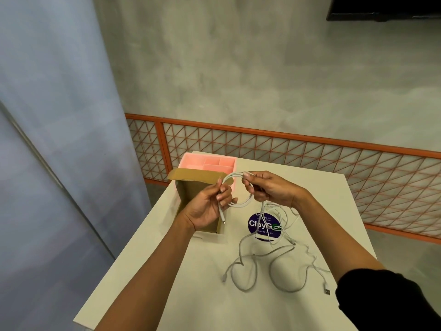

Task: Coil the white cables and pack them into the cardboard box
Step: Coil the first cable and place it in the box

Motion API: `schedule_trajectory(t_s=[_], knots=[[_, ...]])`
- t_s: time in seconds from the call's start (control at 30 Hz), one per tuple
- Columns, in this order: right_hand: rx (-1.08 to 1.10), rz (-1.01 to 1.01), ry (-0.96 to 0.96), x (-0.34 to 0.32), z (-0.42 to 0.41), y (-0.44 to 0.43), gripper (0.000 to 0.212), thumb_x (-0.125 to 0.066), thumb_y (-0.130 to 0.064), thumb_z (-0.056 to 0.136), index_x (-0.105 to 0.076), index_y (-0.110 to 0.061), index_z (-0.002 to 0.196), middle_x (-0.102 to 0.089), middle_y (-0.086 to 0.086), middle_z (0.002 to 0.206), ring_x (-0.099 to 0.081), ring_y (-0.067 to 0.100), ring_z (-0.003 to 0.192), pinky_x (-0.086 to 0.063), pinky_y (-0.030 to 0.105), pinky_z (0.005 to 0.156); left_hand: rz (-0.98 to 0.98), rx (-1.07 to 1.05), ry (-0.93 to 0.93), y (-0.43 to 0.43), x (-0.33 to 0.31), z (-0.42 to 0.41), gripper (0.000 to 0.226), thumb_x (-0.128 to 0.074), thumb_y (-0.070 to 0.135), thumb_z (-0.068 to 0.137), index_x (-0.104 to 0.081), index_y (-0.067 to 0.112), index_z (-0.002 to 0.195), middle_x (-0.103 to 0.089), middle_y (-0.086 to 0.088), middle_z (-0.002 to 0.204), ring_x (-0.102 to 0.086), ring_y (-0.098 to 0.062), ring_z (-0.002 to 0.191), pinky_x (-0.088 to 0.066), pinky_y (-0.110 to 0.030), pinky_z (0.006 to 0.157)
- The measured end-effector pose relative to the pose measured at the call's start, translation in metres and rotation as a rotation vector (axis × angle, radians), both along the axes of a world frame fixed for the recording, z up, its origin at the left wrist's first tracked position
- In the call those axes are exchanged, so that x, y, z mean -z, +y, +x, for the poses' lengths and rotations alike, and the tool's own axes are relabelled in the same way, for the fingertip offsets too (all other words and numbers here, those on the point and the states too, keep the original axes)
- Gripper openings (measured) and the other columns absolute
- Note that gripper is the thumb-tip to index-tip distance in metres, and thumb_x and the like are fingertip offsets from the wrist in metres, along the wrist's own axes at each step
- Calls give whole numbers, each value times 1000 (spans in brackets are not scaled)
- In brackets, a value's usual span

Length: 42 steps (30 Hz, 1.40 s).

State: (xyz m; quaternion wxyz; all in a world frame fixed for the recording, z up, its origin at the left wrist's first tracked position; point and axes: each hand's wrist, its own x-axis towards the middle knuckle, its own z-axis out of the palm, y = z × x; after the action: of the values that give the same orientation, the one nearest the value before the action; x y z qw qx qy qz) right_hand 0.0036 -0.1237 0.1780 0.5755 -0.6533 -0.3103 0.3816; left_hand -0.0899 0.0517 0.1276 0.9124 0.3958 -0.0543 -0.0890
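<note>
Above the table I hold a white cable point(241, 203) bent into a small loop. My left hand point(210, 206) pinches one side of the loop, and a connector end hangs below its fingers. My right hand point(269, 188) grips the top and right side of the loop. The rest of this cable trails down to the table, where more loose white cable point(269, 254) lies tangled with a USB plug point(327, 291) at the right. The open cardboard box point(191, 187) stands just behind and under my left hand, its flap raised.
A pink compartment tray point(210, 163) sits behind the box at the table's far edge. A round purple sticker point(260, 226) is on the white table point(191, 295). An orange mesh railing point(310, 151) runs beyond the table; the floor drops away on the left.
</note>
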Motion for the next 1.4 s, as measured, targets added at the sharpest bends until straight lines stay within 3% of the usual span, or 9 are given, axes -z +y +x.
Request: schedule_trajectory(t_s=[0.13, 0.27, 0.43, 0.7, 0.87, 1.0, 1.13, 1.3, 1.4], knots=[[7, -19, 3, 2, -5, 5, 33, -33, -32, 102, -48, -15, 78, -43, -4, 60, -26, 5, 45, -28, 14, 44, -98, -27, 21, -2, -4, -2, 43, -32, 26, 99, -59, 11, 69, -40, 4, 48, -36, -6, 42, -44, -20, 56], [64, 41, 97, 4, -11, 11, 33, -34, -34, 101, -44, -16, 76, -36, -4, 59, -22, 4, 44, -25, 13, 42, -150, -8, -3, -5, -7, 1, 43, -29, 27, 101, -55, 12, 70, -39, 6, 47, -22, -7, 41, -33, -19, 49], [148, -52, -264, 0, -14, 12, 26, -38, -34, 101, -62, -26, 101, -54, 25, 84, -25, 7, 45, -22, 16, 40, -107, -22, -5, -1, -3, 1, 38, -31, 27, 100, -54, 12, 73, -37, 7, 47, -21, -4, 39, -29, -17, 44], [283, 5, -367, -24, -21, 20, 31, -36, -18, 103, -57, 1, 117, -67, 20, 107, -53, -10, 46, -39, 4, 45, -79, 127, -59, -5, 0, -5, 35, -30, 28, 100, -54, 13, 78, -40, 8, 50, -18, -7, 41, -36, -17, 49], [283, -69, -312, -16, -20, 19, 34, -36, -31, 102, -61, -8, 110, -64, 13, 98, -36, 1, 39, -24, 12, 40, -147, 143, -78, -7, -1, -6, 39, -27, 28, 100, -55, 11, 78, -43, 7, 49, -20, -6, 39, -34, -15, 45], [174, -197, -229, -8, -22, 9, 36, -42, -44, 97, -63, -19, 113, -62, -6, 83, -29, 3, 50, -22, 16, 47, -241, 79, -65, 0, 0, -4, 42, -25, 27, 101, -55, 10, 77, -44, 5, 49, -21, -6, 39, -36, -16, 43], [95, -189, -129, -5, -26, 6, 37, -44, -37, 97, -60, -10, 118, -56, -22, 63, -42, -2, 46, -32, 7, 40, -341, 114, -90, 1, -1, -3, 35, -31, 24, 102, -53, 8, 79, -43, 3, 51, -24, -6, 40, -38, -18, 47], [-20, 4, -8, 1, -26, 2, 14, -55, -19, 93, -69, -22, 92, -50, 7, 72, -24, 6, 49, -21, 15, 43, -459, 156, -124, -3, -5, -5, 29, -30, 18, 103, -51, 6, 87, -34, 3, 58, -32, -7, 45, -39, -22, 54], [5, 33, -24, 3, -26, 2, 26, -52, -8, 94, -67, -26, 83, -50, -7, 58, -24, 6, 50, -22, 16, 44, -447, 132, -108, -5, -7, -6, 28, -32, 18, 102, -52, 7, 87, -41, 0, 57, -33, -7, 49, -40, -23, 59]])
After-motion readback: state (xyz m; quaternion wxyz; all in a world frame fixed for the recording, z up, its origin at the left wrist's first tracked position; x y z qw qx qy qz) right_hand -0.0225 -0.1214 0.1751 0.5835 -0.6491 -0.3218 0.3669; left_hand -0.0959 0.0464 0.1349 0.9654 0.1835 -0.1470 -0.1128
